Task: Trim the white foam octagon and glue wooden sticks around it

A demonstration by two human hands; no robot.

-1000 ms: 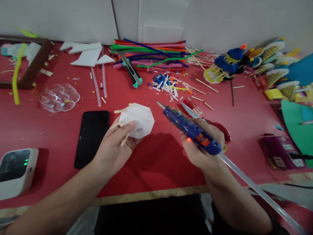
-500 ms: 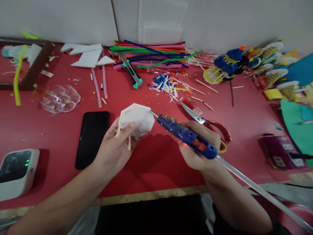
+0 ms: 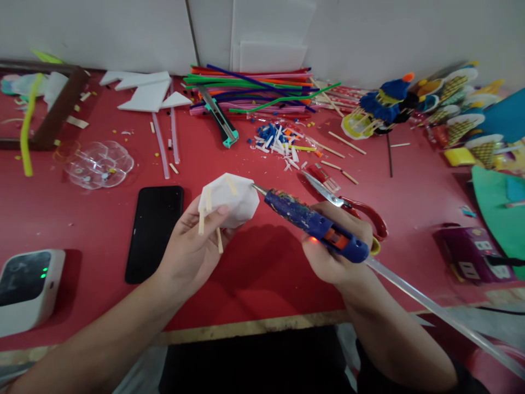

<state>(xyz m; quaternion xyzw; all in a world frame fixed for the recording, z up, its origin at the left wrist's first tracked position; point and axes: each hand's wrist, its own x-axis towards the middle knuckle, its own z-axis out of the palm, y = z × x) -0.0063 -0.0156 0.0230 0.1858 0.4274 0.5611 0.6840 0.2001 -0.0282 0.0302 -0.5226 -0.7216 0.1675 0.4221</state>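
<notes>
Between the thumb and fingers of my left hand [image 3: 197, 241] is a white many-sided foam piece [image 3: 240, 203], with thin wooden sticks [image 3: 202, 221] on it, two of them jutting out below. My right hand [image 3: 328, 251] is wrapped round a blue glue gun [image 3: 299, 213], stained along its barrel. Its metal nozzle points left and meets, or almost meets, the upper right edge of the foam piece. A long clear glue stick [image 3: 435, 314] runs out of the gun's back. A small red light glows on the gun.
Red-handled scissors [image 3: 365, 213] lie just beyond my right hand. A black phone [image 3: 155, 232] rests left of my left hand. Farther back are a box cutter [image 3: 219, 120], coloured pipe cleaners [image 3: 254, 90], foam scraps [image 3: 143, 90] and a clear flower-shaped tray [image 3: 102, 164]. Finished-looking crafts [image 3: 385, 104] stand back right.
The foam piece has tilted slightly in my left hand, so its sticks show a little differently. The glue gun has barely shifted, its nozzle still at the same edge.
</notes>
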